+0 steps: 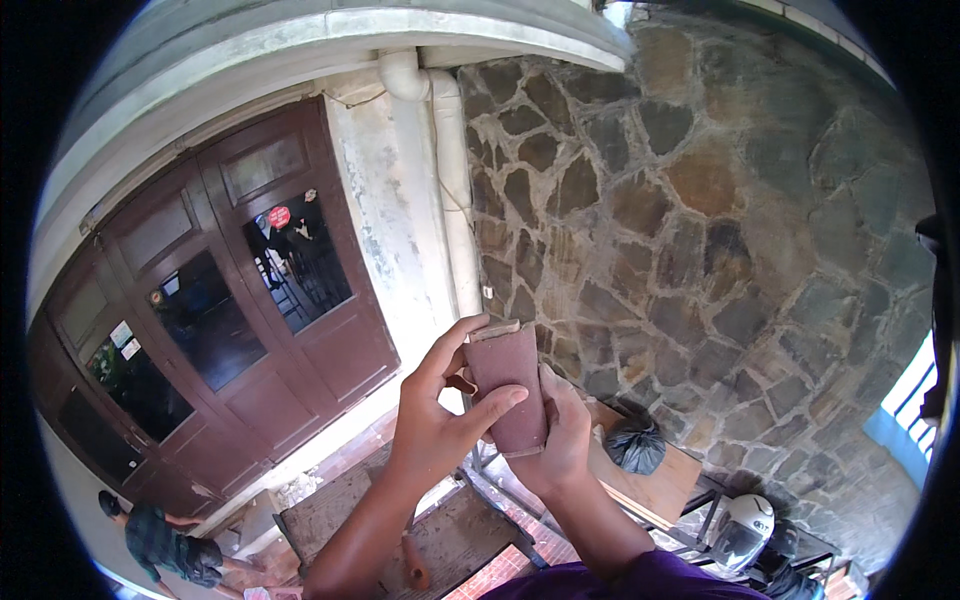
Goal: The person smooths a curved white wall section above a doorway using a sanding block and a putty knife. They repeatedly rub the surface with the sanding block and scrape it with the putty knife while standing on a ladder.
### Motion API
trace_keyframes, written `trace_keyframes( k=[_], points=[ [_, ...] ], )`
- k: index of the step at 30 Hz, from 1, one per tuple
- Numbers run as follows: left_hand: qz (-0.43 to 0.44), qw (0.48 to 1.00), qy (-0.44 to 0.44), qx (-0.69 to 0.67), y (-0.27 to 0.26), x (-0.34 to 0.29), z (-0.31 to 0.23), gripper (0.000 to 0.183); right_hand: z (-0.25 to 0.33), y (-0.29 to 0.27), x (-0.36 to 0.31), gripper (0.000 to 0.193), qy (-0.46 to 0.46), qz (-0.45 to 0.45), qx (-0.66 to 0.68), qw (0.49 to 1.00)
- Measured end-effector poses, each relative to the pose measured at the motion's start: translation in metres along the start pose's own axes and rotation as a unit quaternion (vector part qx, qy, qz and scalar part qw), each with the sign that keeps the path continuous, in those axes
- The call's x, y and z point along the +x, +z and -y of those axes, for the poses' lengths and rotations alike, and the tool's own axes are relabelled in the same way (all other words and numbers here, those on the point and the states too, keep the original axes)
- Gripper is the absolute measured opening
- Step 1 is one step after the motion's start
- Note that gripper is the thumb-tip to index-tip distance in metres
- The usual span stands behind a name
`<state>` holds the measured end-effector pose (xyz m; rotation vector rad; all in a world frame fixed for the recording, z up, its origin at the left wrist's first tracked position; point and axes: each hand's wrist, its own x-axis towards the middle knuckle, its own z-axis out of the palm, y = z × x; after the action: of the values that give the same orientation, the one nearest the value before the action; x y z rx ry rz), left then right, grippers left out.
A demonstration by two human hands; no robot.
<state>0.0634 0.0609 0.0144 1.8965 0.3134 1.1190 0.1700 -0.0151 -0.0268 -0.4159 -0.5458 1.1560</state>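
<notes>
Both hands hold a sanding block (506,385), a flat piece with reddish-brown sandpaper round it and a paler edge showing at its top. My left hand (440,405) grips its left side, the thumb lying across the front and the fingers at the upper edge. Around the lower right side my right hand (563,432) is closed, with its fingers partly hidden behind the block. Below my left forearm, a tool with an orange-brown handle (415,562) rests on a worn wooden platform (465,525); its head is mostly hidden.
Brown panelled doors (225,280) stand on the left, beside a white drainpipe (452,190). A stone wall (680,230) fills the right. Down below are a person (165,540), a wooden board (650,480) with a black plastic bag (636,447), and a white helmet (745,528).
</notes>
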Motion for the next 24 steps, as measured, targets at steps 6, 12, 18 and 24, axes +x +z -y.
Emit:
trace_keyframes(
  k=[6,12,18,24],
  points=[
    [0.035,0.999,0.019,-0.003,0.0,-0.004,-0.012,0.071,0.004,0.008,-0.016,0.052,-0.006,-0.016,-0.042,0.999],
    [0.02,0.997,0.068,-0.036,0.003,-0.011,-0.018,0.073,0.005,0.014,-0.041,0.061,-0.057,-0.009,-0.062,0.996],
    [0.057,0.991,0.071,-0.099,-0.002,-0.012,-0.024,0.072,0.008,0.025,-0.048,0.059,-0.028,0.057,-0.062,0.996],
    [0.093,0.982,-0.017,-0.161,-0.012,-0.011,-0.021,0.07,0.012,0.013,-0.035,0.061,0.005,0.145,-0.051,0.988]
  ],
)
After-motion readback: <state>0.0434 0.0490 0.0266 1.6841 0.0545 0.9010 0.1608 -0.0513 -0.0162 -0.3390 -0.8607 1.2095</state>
